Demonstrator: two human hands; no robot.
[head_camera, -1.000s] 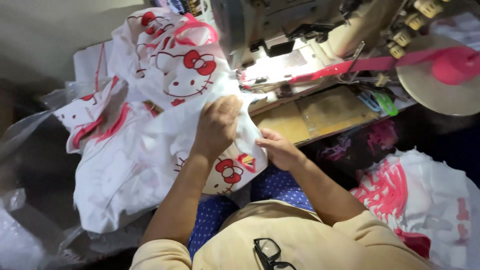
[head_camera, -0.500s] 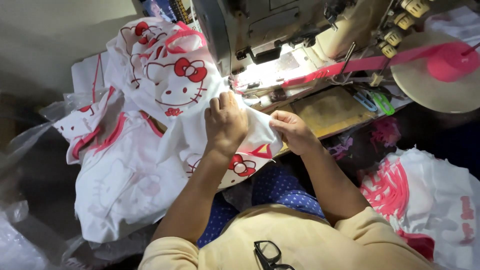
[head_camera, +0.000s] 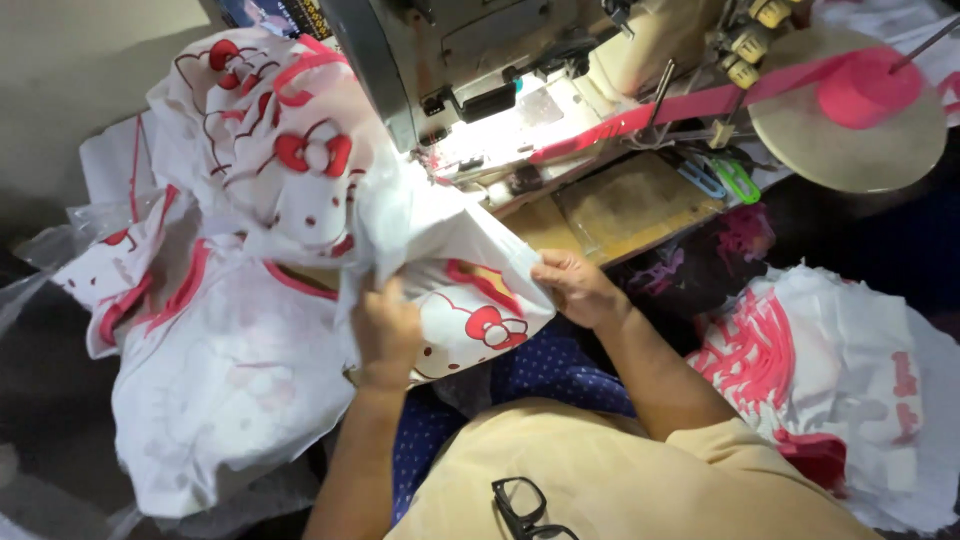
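A white fabric piece (head_camera: 470, 300) printed with red bows and a cartoon cat face lies across my lap and the sewing machine bed. My left hand (head_camera: 385, 330) grips its folded edge near the middle. At the right edge of the same piece, my right hand (head_camera: 575, 285) pinches the cloth, just below the wooden table edge. The sewing machine (head_camera: 480, 70) stands right behind the cloth, its lit needle area close above both hands.
A heap of the same printed white fabric (head_camera: 230, 300) hangs to the left. More white and pink pieces (head_camera: 830, 370) lie at the right. Pink binding tape (head_camera: 690, 100) runs from a round spool plate (head_camera: 850, 120). Black glasses (head_camera: 525, 505) hang at my collar.
Both hands have pulled the fabric piece back toward me, away from the needle. The view has shifted closer to the machine.
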